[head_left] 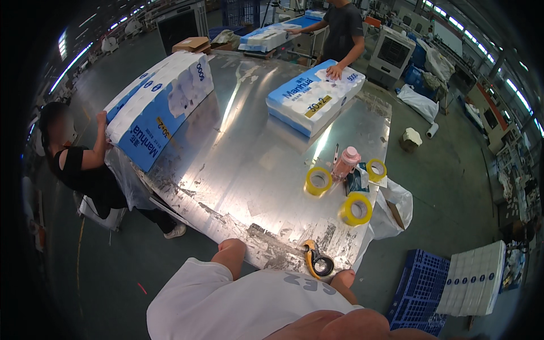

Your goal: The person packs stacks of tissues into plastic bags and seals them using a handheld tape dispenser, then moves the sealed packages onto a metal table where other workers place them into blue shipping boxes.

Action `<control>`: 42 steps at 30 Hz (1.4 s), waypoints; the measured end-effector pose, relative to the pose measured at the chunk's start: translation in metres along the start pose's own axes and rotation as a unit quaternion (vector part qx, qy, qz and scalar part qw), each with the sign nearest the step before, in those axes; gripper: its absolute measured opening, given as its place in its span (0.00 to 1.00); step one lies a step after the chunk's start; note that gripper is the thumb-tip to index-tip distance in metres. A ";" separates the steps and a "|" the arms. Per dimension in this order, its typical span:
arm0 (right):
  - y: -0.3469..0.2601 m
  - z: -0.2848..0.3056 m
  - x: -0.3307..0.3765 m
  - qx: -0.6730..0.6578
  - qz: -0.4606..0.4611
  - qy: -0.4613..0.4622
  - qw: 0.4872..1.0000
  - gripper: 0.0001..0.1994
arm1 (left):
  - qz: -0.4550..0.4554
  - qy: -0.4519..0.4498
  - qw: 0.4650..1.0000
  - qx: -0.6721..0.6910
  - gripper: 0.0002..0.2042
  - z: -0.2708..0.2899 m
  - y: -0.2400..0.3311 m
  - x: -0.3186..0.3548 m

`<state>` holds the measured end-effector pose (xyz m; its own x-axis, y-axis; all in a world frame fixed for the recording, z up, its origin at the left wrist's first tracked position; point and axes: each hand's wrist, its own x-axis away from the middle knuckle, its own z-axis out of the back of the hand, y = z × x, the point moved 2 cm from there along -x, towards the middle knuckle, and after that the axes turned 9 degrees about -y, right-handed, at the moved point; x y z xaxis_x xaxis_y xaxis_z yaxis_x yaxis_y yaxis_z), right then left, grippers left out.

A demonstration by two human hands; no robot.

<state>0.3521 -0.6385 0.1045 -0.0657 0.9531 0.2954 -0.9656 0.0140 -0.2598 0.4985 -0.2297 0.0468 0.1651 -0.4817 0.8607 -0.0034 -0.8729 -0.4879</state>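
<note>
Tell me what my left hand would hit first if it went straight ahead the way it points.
Probably the metal table, at its near edge, right by your left hand. Depth is unclear: if the hand is above the edge, it may pass over the surface instead.

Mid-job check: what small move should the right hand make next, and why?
I'd probably ease the right hand leftward to the yellow-and-black handheld tool with a round ring. It lies close by, near the shiny metal table's near edge, with no hand on it, whereas the blue-and-white wrapped pack farther off already has a co-worker's hand on it.
</note>
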 end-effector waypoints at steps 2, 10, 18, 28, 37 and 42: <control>0.000 0.001 0.001 0.000 0.013 -0.009 1.000 0.22 | -0.005 0.004 1.000 -0.010 0.14 -0.003 -0.002 0.008; -0.001 -0.004 -0.002 0.023 -0.001 0.031 0.999 0.21 | 0.068 -0.056 0.994 0.067 0.16 -0.004 -0.005 0.002; 0.005 -0.010 -0.009 0.014 0.012 0.062 0.998 0.20 | 0.010 0.000 1.000 -0.010 0.16 -0.007 -0.007 0.040; -0.005 0.006 0.007 -0.014 0.013 0.078 0.997 0.20 | 0.048 -0.039 0.998 0.012 0.15 -0.003 0.000 0.011; -0.007 0.010 0.007 0.001 0.003 0.036 0.999 0.21 | 0.033 0.010 0.999 0.037 0.14 -0.007 -0.007 0.029; -0.002 0.003 0.001 -0.002 -0.002 0.030 1.000 0.21 | 0.023 -0.003 1.000 -0.012 0.14 -0.003 -0.003 0.022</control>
<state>0.3535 -0.6386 0.1079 -0.0460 0.9696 0.2405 -0.9648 0.0193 -0.2623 0.4995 -0.2382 0.0674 0.1699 -0.5206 0.8367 -0.0354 -0.8517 -0.5228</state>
